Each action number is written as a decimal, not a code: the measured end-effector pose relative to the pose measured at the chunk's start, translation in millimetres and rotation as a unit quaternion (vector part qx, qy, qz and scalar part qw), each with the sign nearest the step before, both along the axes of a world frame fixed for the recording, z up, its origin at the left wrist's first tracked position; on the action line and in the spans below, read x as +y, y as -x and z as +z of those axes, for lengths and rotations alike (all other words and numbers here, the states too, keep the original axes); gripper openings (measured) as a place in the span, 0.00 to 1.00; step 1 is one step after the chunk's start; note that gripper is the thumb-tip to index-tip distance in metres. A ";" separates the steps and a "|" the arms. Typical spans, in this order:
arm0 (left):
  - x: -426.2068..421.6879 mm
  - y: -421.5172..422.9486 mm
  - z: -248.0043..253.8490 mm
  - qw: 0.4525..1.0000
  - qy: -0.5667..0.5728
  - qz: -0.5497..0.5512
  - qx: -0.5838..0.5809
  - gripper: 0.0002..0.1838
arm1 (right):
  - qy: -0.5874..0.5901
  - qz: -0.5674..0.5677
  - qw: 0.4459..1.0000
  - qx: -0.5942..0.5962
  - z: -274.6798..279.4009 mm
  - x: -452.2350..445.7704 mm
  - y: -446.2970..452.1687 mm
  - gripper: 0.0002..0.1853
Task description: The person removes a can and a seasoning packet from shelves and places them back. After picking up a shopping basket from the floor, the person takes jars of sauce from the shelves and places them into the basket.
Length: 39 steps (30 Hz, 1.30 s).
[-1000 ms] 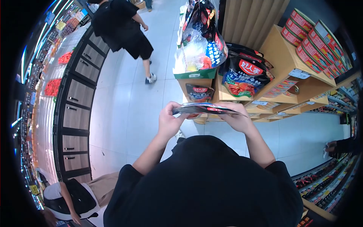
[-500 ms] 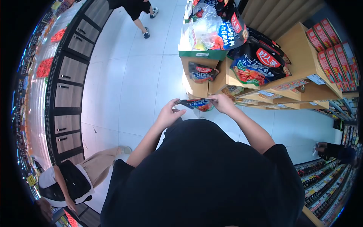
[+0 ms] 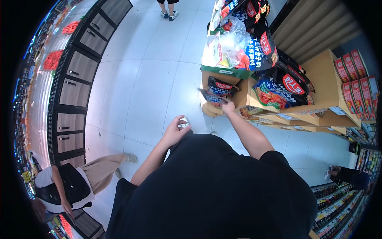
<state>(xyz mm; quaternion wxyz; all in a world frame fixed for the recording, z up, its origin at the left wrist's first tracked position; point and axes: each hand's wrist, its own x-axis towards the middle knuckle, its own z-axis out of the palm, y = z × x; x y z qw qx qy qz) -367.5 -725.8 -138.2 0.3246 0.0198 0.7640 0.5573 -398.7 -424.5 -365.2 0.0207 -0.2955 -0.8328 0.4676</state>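
My right hand (image 3: 228,107) grips the edge of a dark seasoning pouch (image 3: 214,98) with a crayfish-type picture, blurred by motion. It is held out at the lower front of the display, overlapping a similar black pouch (image 3: 223,86) in a wooden compartment. Whether the two touch, I cannot tell. My left hand (image 3: 174,133) is over the floor in front of my body, with fingers curved and the thumb apart. A small white patch shows between its thumb and fingers, seemingly something behind the hand, perhaps a shoe.
More black pouches (image 3: 284,85) and a green-edged carton (image 3: 227,71) with clear plastic fill the wooden shelf (image 3: 318,79). Red boxes (image 3: 356,93) stand to its right. Drawer cabinets (image 3: 73,93) line the left. A person (image 3: 101,171) stands lower left; others are farther away.
My left hand has let go of the pouch and drawn slightly back. My right hand has carried it forward towards the shelf compartment. The view has shifted, and a distant person has walked farther away.
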 end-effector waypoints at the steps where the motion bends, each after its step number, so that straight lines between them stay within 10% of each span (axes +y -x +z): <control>1: -1.1 0.2 2.2 1.000 0.001 0.002 0.001 0.35 | 0.047 -0.085 0.990 -0.098 2.5 -1.9 4.2 0.16; 22: 11.2 -2.6 0.6 1.000 0.000 -0.018 -0.025 0.33 | 0.428 -0.141 0.892 -0.030 61.2 -3.0 -27.6 0.31; 39: -21.7 -15.5 -47.6 0.993 0.029 0.058 -0.101 0.31 | 0.405 -0.055 0.912 -0.040 37.0 19.9 -71.2 0.41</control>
